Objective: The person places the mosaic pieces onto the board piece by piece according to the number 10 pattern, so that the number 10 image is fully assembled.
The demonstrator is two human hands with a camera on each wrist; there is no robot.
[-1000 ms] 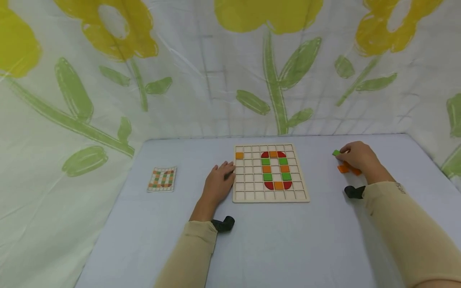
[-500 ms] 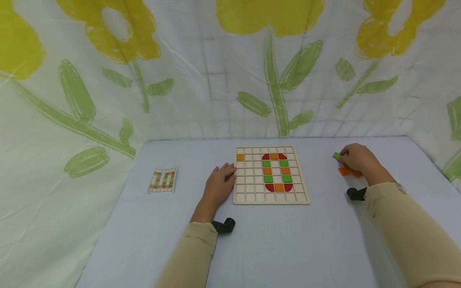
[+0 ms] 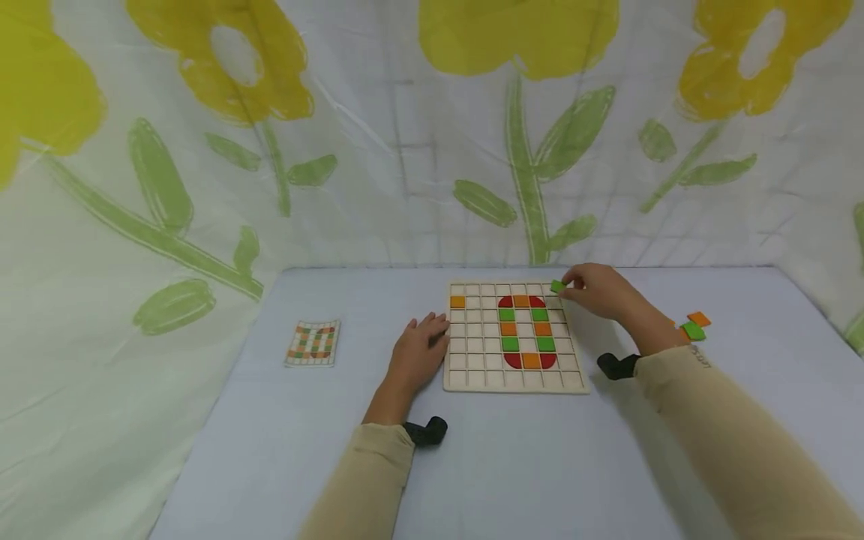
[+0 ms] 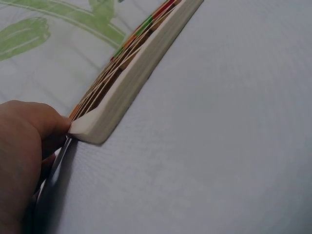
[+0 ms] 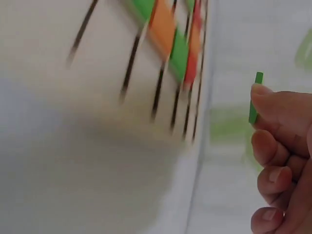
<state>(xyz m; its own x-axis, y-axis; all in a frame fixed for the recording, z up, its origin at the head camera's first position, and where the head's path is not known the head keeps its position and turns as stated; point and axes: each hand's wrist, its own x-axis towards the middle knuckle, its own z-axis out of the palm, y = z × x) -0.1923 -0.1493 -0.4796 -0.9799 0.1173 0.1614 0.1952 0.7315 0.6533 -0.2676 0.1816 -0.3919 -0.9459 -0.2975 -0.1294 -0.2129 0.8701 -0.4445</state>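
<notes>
Between thumb and index finger my right hand point(image 3: 602, 294) pinches a green square tile point(image 3: 557, 286), raised over the far right corner of the wooden grid board point(image 3: 475, 361). Seen edge-on in the right wrist view, the green tile point(image 5: 253, 109) sticks out past the fingertips. My left hand point(image 3: 415, 355) rests on the table with its fingers touching the board's left edge. In the left wrist view, the thumb touches the corner of the board's rim point(image 4: 105, 124). Red, orange and green pieces form a ring on the board, and one orange tile point(image 3: 457, 302) sits near its far left corner.
Several loose orange and green tiles point(image 3: 693, 331) lie on the table to the right, partly hidden by my right wrist. A small pattern card point(image 3: 313, 343) lies at the left. Behind the table hangs a flowered cloth point(image 3: 378, 150).
My right hand has moved left from the loose tiles to the board, bringing the green tile along. The left hand stays at the board's edge. The head view has shifted slightly.
</notes>
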